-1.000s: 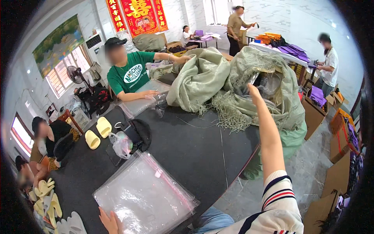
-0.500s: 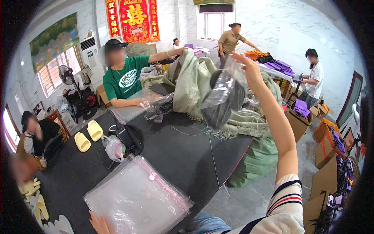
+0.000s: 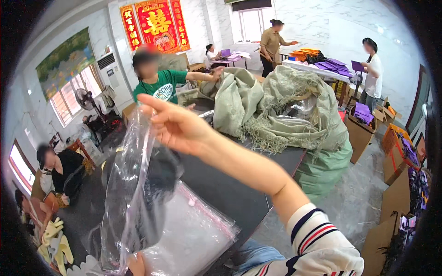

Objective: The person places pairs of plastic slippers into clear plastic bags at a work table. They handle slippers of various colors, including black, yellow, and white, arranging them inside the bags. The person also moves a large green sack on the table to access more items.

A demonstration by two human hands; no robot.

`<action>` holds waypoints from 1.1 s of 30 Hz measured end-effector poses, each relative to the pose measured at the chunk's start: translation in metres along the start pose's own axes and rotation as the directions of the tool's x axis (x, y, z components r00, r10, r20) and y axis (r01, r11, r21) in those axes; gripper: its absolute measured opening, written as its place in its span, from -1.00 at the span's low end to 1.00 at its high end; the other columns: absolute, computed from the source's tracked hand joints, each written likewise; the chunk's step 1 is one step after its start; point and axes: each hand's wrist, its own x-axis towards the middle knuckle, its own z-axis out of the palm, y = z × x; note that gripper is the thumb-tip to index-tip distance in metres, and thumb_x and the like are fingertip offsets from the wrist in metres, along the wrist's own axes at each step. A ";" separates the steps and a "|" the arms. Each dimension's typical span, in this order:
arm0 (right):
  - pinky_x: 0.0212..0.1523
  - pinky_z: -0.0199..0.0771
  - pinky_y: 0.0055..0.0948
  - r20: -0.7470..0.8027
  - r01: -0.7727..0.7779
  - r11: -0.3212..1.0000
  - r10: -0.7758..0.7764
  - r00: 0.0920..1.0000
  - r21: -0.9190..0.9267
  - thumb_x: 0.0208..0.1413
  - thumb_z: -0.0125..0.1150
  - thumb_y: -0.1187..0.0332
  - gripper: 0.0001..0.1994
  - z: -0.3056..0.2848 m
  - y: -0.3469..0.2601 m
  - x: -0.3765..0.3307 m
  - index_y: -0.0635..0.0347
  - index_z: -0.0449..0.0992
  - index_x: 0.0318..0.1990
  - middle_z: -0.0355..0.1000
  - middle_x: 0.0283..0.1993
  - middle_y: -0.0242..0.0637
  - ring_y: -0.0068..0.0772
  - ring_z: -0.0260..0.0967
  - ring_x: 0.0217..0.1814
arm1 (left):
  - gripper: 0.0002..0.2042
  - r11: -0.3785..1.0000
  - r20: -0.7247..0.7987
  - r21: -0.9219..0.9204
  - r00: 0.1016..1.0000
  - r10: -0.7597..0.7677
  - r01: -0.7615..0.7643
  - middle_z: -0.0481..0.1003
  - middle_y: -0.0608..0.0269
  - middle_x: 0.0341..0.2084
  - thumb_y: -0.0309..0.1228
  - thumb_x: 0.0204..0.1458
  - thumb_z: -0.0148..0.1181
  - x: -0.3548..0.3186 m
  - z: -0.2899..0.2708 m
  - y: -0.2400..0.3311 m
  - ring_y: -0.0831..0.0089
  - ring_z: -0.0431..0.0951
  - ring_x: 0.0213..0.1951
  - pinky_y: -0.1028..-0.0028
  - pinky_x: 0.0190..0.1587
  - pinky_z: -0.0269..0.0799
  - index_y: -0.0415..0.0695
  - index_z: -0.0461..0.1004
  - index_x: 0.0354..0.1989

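My right hand [image 3: 177, 126] reaches across to the left, closed on the top edge of a clear plastic zip bag [image 3: 122, 198]. The bag hangs down over the table, and a dark item [image 3: 161, 179] shows in it, blurred by motion. Below lies a stack of flat clear zip bags [image 3: 195, 227] with pink closures. At the lower edge my left hand [image 3: 136, 265] is beside the hanging bag's lower end and the stack's near corner. Its fingers are partly hidden, so its grip is unclear.
Grey-green woven sacks [image 3: 299, 110] stand at the table's [image 3: 230, 170] far end, one open with plastic bags inside. Across the table, a co-worker in green [image 3: 161, 87] touches a sack. Work gloves [image 3: 57, 246] lie at left; cartons [image 3: 386, 202] with purple items line the right.
My right hand has swung left and nearer from beside the sacks, carrying the bag over the stack. The left hand has shifted slightly right. The co-worker across has leaned back.
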 end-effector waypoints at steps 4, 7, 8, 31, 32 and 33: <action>-0.44 0.27 -0.73 -0.340 -0.040 0.971 0.120 0.933 0.234 0.15 -0.05 0.54 -0.55 -0.078 0.044 -0.018 0.20 0.20 0.22 0.38 -0.07 -0.39 -0.70 0.21 -0.44 | -0.33 0.998 -0.031 0.025 0.998 -0.060 0.061 0.11 -0.15 0.25 -0.06 0.13 -0.03 0.004 0.013 -0.027 -0.06 0.10 0.26 0.00 0.26 -0.05 -0.23 0.02 0.31; -0.62 0.16 -0.74 -0.546 -0.400 0.917 0.328 0.771 -0.013 0.18 0.08 0.36 -0.68 -0.175 0.047 -0.080 0.21 0.42 0.08 0.46 -0.11 -0.30 -0.74 0.22 -0.51 | -0.34 0.998 -0.079 -0.063 0.997 0.026 -0.031 0.10 -0.14 0.26 -0.22 0.08 0.05 0.017 0.030 -0.029 -0.04 0.07 0.28 -0.03 0.30 -0.22 -0.09 -0.02 0.35; -0.61 0.16 -0.77 -0.583 -0.467 0.883 0.357 0.730 -0.044 0.16 0.12 0.36 -0.62 -0.201 0.050 -0.105 0.21 0.37 0.13 0.46 -0.14 -0.33 -0.79 0.21 -0.50 | -0.34 0.991 -0.147 -0.113 0.987 0.056 -0.073 0.09 -0.15 0.26 -0.28 0.08 0.06 0.023 0.048 -0.043 -0.03 0.03 0.30 -0.04 0.32 -0.30 -0.06 -0.03 0.36; -0.46 0.40 -0.58 -0.518 -0.723 0.283 0.540 0.663 -0.630 0.21 0.07 0.12 -0.59 -0.129 0.118 -0.196 0.18 0.36 0.10 0.47 -0.28 -0.33 -0.62 0.40 -0.44 | -0.39 0.618 -0.290 -0.738 0.954 0.072 -0.271 0.22 -0.04 0.18 -0.38 0.12 0.04 0.023 0.023 -0.038 0.21 0.25 0.17 0.25 0.22 0.10 -0.11 -0.01 0.34; -0.43 0.41 -0.57 -0.504 -0.692 0.249 0.527 0.684 -0.678 0.20 0.09 0.14 -0.60 -0.126 0.115 -0.198 0.18 0.37 0.09 0.47 -0.28 -0.32 -0.61 0.41 -0.43 | -0.39 0.519 -0.131 -0.846 0.991 0.021 -0.123 0.25 -0.01 0.16 -0.36 0.13 0.04 0.026 0.007 -0.015 0.25 0.30 0.09 0.30 0.17 0.17 -0.15 -0.03 0.34; -0.41 0.42 -0.55 -0.485 -0.654 0.220 0.511 0.709 -0.724 0.19 0.11 0.15 -0.61 -0.123 0.113 -0.199 0.17 0.38 0.08 0.47 -0.27 -0.32 -0.59 0.41 -0.43 | -0.38 0.410 0.034 -0.912 0.999 -0.005 0.033 0.27 0.01 0.15 -0.34 0.13 0.05 0.028 -0.003 -0.003 0.30 0.35 0.02 0.35 0.12 0.25 -0.20 -0.04 0.33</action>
